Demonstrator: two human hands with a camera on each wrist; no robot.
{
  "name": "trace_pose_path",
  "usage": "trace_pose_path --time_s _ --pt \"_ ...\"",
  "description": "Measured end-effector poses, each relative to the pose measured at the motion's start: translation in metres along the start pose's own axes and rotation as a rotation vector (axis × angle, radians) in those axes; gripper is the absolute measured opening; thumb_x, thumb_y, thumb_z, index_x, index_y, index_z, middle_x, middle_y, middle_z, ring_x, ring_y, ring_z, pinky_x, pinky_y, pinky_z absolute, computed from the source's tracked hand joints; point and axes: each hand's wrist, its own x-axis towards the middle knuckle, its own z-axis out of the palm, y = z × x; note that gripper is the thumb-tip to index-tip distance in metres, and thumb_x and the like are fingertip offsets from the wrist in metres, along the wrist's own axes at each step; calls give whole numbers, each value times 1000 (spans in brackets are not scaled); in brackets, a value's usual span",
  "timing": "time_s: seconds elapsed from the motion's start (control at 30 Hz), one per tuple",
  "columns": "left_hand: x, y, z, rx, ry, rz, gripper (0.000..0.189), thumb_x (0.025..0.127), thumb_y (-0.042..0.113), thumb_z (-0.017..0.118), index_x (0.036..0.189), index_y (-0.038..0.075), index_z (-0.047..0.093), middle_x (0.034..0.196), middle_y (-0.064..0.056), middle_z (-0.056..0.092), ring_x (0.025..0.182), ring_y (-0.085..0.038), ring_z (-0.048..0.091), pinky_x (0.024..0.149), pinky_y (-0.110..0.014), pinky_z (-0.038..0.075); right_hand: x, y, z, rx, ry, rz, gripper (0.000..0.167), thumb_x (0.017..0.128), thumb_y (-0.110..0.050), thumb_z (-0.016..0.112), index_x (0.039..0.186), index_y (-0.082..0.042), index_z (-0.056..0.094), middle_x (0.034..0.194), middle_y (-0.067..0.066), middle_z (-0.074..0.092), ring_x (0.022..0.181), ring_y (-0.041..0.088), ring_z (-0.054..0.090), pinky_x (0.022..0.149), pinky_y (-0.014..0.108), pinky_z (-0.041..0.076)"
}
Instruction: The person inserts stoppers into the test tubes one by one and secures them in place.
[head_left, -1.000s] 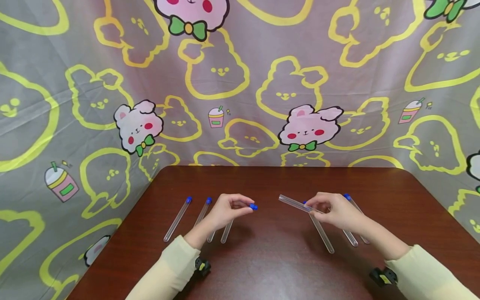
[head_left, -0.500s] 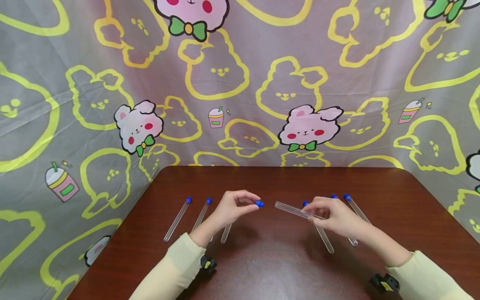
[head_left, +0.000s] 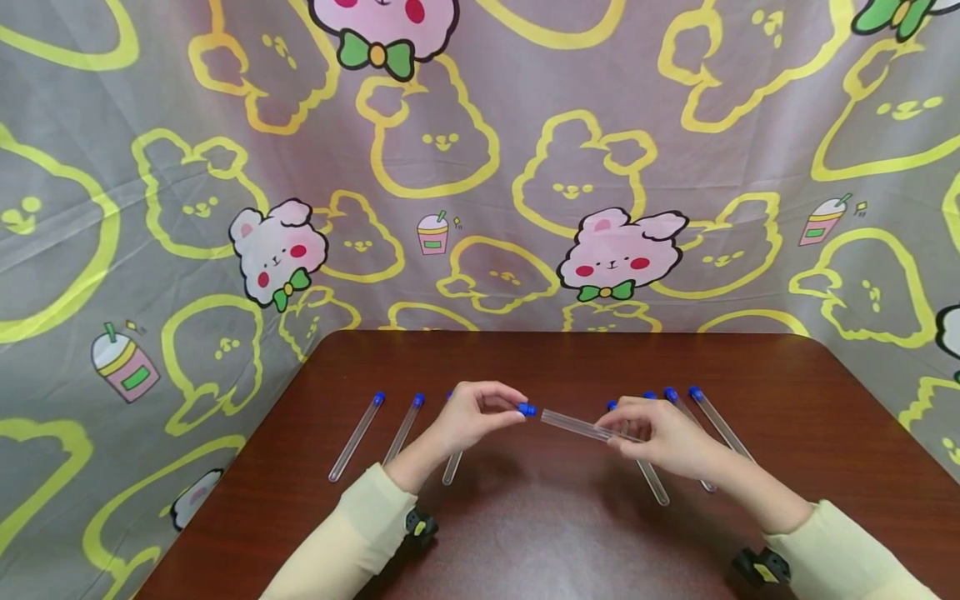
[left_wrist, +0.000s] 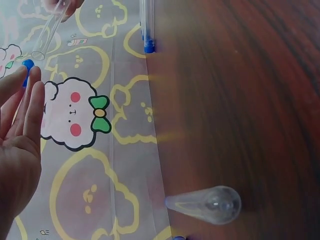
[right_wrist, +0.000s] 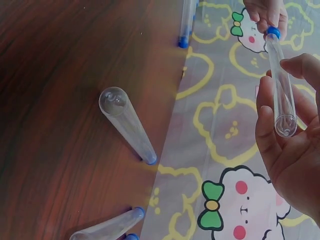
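Note:
Between thumb and fingertips, my left hand [head_left: 474, 417] pinches a small blue cap [head_left: 528, 410], seen also in the left wrist view as a blue cap [left_wrist: 28, 65]. My right hand [head_left: 663, 433] holds a clear test tube [head_left: 573, 425], its open mouth pointing left toward the cap. A narrow gap separates mouth and cap in the head view. In the right wrist view the tube [right_wrist: 281, 85] lies along the fingers with its rounded end nearest the camera. Both hands are raised above the table.
Blue-capped test tubes lie on the brown table [head_left: 525, 533]: a left group, including a tube [head_left: 356, 437] at the outer side, and a right group, including a tube [head_left: 722, 421]. A patterned cloth [head_left: 480, 167] hangs behind the table. Hands partly cover some tubes.
My left hand has moved right with the cap. My right hand has lowered a little and shifted left with the tube, so the gap between cap and mouth has narrowed.

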Motion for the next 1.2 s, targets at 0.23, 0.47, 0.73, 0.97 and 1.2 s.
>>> trace_pose_path --time_s 0.23,0.47,0.73,0.97,1.2 --pt "-1 3 2 30 -12 2 20 83 1 75 102 -2 72 85 -11 73 77 -13 69 65 -23 51 2 -1 1 8 -5 -19 21 84 -10 76 104 -17 73 79 -12 53 62 7 47 53 23 43" --pt "-2 1 2 47 -10 28 19 83 7 77 101 2 74 85 -6 73 79 -17 70 66 -25 52 4 -1 3 30 -28 -12 19 87 -13 74 106 -17 73 82 -12 56 64 7 49 55 26 45" --pt "-6 11 7 42 24 34 20 85 2 73 104 -2 71 89 -12 73 83 -32 70 70 -27 55 1 1 6 67 35 -29 19 93 -15 67 111 -13 71 91 -7 61 66 9 50 53 25 45" --pt "-12 38 11 57 44 77 16 86 -5 70 102 -8 69 92 -18 71 84 -28 70 73 -30 56 1 -1 9 66 98 -69 23 89 -5 69 112 -10 72 93 -7 59 69 9 50 51 22 43" --pt "-13 41 12 170 48 221 16 81 -9 73 97 -8 70 90 -17 69 78 -29 69 69 -30 56 3 -3 8 8 110 -109 26 87 -2 71 111 -9 73 94 -11 58 68 6 49 50 22 43"
